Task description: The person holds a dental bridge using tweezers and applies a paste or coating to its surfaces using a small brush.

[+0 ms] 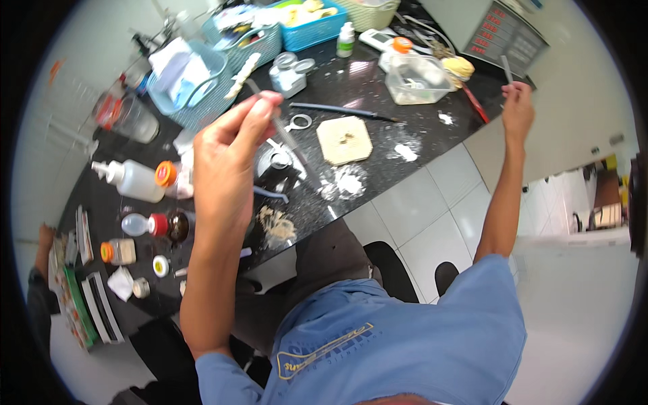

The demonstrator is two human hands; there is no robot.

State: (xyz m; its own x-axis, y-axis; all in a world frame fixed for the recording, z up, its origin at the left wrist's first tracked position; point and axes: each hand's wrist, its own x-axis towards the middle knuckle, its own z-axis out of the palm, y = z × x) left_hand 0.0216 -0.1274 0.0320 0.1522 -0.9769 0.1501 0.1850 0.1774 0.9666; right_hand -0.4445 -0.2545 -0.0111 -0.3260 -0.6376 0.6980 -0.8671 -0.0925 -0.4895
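**Left hand (226,152) and right hand (518,116) both loaded**

We had the left grip pinched, thumb against fingertips, on a slim grey ridged tool (289,140). One end stuck out past the fingers; the other slanted right and near, toward a white powder heap (349,183). Couldn't tell if the tip touched it.

Right grip: also pinched, raised well right, past the tabletop (368,84) edge. We had a thin grey stick (507,69) in it, pointing up; exact kind unclear.

Middle of the tabletop: we saw a pale octagonal block (344,140) with small brown bits on top, right of the ridged tool. A dark slim brush (337,110) lay just beyond it. Beige crumbs (277,226) lay on the near side, left of the powder heap.

Far right, we had a clear plastic tub (418,88). Far middle: a small glass jar (289,77), lid up, and a white bottle (345,42) with a green label. Far left: a blue-green basket (212,108).

Left side: a squeeze bottle (142,181) on its side, near an orange-capped jar (167,174). Another person's hand (46,234) showed at the far-left rim of our view.
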